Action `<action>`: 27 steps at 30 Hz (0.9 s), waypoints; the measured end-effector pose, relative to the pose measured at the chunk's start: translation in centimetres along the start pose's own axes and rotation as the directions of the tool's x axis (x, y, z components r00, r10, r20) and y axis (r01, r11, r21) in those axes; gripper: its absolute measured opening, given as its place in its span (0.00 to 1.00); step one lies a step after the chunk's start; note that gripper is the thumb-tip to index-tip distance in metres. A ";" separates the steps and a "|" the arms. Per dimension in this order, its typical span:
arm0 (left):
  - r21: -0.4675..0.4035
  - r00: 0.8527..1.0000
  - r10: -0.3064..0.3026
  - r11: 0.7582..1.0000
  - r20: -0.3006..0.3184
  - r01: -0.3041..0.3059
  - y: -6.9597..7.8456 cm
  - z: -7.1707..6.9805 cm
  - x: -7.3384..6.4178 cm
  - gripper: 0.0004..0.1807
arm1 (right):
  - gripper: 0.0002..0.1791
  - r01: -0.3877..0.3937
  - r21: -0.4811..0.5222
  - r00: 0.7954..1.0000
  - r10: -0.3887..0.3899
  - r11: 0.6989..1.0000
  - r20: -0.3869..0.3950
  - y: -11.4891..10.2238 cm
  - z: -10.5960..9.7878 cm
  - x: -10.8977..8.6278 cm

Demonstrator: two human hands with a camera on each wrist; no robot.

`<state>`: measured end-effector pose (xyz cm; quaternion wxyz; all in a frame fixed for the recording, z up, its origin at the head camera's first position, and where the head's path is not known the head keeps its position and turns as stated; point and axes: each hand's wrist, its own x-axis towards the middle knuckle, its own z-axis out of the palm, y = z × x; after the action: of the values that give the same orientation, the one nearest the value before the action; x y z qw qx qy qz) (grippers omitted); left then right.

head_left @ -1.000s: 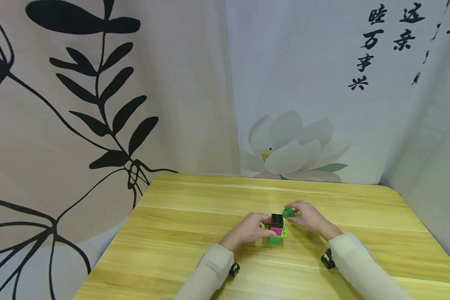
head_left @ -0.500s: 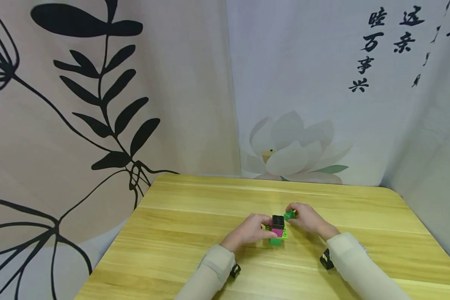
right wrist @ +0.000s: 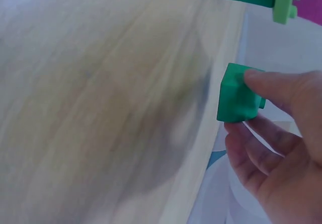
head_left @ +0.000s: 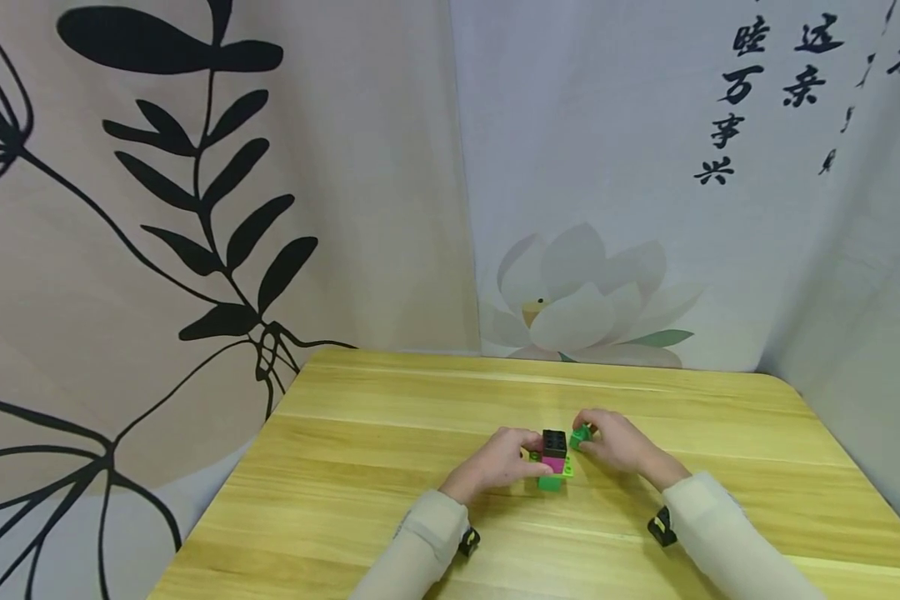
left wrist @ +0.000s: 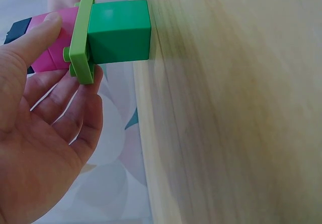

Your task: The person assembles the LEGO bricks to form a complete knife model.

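Observation:
My left hand [head_left: 499,457] grips a stack of building blocks from its left side, thumb and fingers on the pink block [left wrist: 66,30]. A black block [head_left: 554,442] tops the stack. Under the pink part is a light green plate [left wrist: 82,43] with studs, and a green block [left wrist: 121,30] forms the bottom. Just right of the stack, my right hand [head_left: 621,442] pinches a small loose green block [right wrist: 239,94] between thumb and fingers. In the right wrist view this block appears tilted and apart from the stack.
Both hands work over a wooden table [head_left: 390,400]. Behind its far edge hangs a pale curtain [head_left: 375,208] with plant prints and dark lettering. A dark wrist device [head_left: 662,527] sits at the right cuff, and a similar one [head_left: 468,541] at the left.
My right hand has turned the loose green block and shifted it slightly down and to the right. The left hand and the stack stay nearly still.

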<state>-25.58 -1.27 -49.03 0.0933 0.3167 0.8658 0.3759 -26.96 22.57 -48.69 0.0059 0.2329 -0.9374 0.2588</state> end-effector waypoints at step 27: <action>-0.002 1.000 -0.027 1.000 0.003 0.027 0.0 0.0 -0.1 0.13 | 0.12 0.158 -0.035 0.977 -0.161 0.987 -0.143 -3.4 -4.3 -2.0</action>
<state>-25.51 -1.26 -49.02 0.1001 0.3053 0.8696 0.3749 -24.12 22.98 -43.64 0.0976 0.2877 -0.9158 0.2626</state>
